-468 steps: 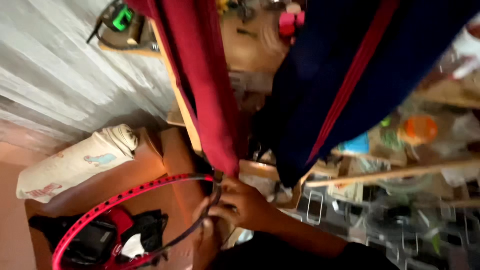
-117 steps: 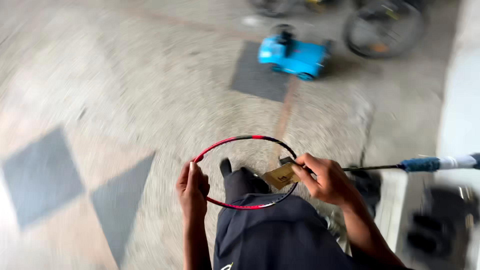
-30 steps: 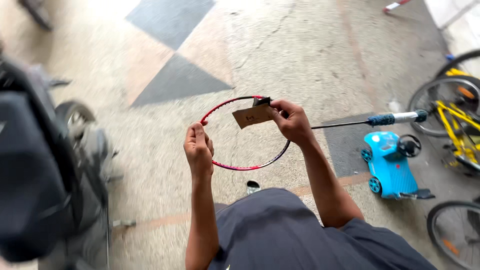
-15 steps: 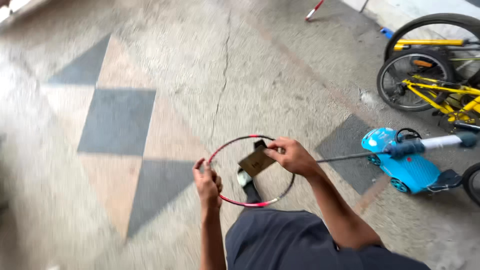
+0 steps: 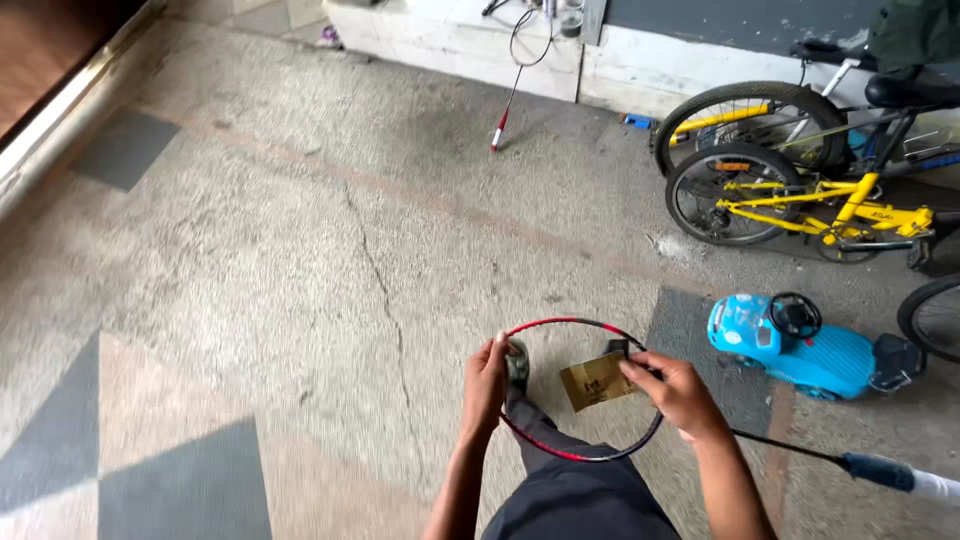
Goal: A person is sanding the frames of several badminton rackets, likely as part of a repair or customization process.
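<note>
Floor point(image 5: 300, 250): speckled stone with grey and tan diamond inlays, one long crack. Two bicycles, one yellow point(image 5: 800, 205) and one dark point(image 5: 900, 110), stand at the far right; one blue plastic ride-on toy car point(image 5: 800, 350) sits near the right hand. One racket frame point(image 5: 585, 390), an unstrung oval hoop in red and black, is held level between both hands. Left hand point(image 5: 487, 385): fingers closed on the hoop's left rim. Right hand point(image 5: 680, 392): fingers pinch the right rim together with one tan card tag point(image 5: 597, 381). A second racket point(image 5: 515, 70) leans on the wall, well apart
</note>
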